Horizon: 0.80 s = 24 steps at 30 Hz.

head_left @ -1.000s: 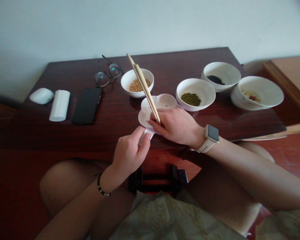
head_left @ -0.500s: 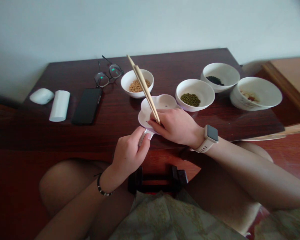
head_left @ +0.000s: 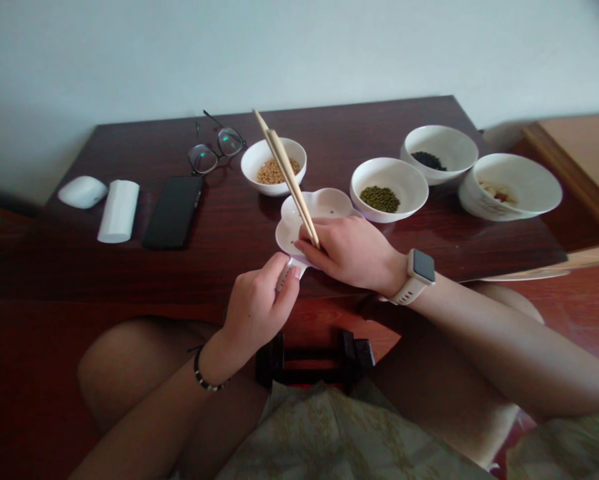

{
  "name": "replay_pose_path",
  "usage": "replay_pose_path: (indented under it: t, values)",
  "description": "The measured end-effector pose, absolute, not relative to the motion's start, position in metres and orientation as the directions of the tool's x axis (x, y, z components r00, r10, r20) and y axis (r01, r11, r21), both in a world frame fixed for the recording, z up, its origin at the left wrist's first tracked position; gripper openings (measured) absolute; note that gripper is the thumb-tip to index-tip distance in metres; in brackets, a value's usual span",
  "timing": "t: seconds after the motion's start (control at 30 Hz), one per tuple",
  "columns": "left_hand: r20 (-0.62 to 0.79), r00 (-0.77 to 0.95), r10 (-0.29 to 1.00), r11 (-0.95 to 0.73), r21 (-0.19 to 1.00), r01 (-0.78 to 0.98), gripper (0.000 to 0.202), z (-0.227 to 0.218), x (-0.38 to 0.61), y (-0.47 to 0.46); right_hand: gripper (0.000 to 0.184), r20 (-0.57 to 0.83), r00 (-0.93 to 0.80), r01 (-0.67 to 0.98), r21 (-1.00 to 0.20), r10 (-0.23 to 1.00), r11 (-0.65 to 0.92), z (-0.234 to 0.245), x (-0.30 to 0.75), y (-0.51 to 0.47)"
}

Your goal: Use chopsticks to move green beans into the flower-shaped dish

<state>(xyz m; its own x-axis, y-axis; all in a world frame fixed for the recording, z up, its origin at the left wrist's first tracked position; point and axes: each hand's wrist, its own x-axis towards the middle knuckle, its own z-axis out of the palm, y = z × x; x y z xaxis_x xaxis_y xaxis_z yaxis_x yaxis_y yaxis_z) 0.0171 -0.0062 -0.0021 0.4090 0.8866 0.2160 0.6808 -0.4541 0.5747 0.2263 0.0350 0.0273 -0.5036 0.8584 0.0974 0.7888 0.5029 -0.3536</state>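
The right hand [head_left: 352,255] is closed around a pair of pale wooden chopsticks [head_left: 284,172]. The fingers hold them low, and their upper ends lean up and away, over a white bowl of soybeans [head_left: 249,163]. The lower tips are hidden by the fingers, so I cannot tell if they touch anything. The left hand [head_left: 258,312] is half curled and pinches the small tab of a white flower-shaped dish [head_left: 324,205], which sits near the front edge of the dark wooden counter [head_left: 329,143], just under the right hand. A few tiny dark specks lie in the dish — too small to tell what they are.

Farther along stand a white bowl of mung beans [head_left: 404,180], a white bowl of black beans [head_left: 459,150] and a patterned bowl [head_left: 529,187] with a little pale and reddish food. On the other side lie glasses [head_left: 204,159], a black phone [head_left: 173,212], a white cylinder [head_left: 118,211] and a white oval object [head_left: 82,192].
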Motion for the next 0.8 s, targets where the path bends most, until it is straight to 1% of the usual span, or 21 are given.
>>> replay_pose_path:
  t: [0.43,0.6,0.8]
  values:
    - [0.22,0.416,0.882,-0.462,0.572,0.678,0.023,-0.0011,0.0179,-0.0064,0.042,0.072,-0.505,0.796,-0.345,0.86,0.497,0.0281,0.2268,0.035]
    - [0.22,0.407,0.886,-0.456,0.57,0.684,0.024,-0.0016,0.0181,-0.0065,0.041,0.097,-0.493,0.807,-0.321,0.865,0.496,0.0266,0.2269,0.0349]
    - [0.227,0.401,0.888,-0.456,0.554,0.697,0.025,-0.0009,0.0187,-0.0065,0.042,0.091,-0.499,0.802,-0.328,0.862,0.499,0.0256,0.2277,0.0357]
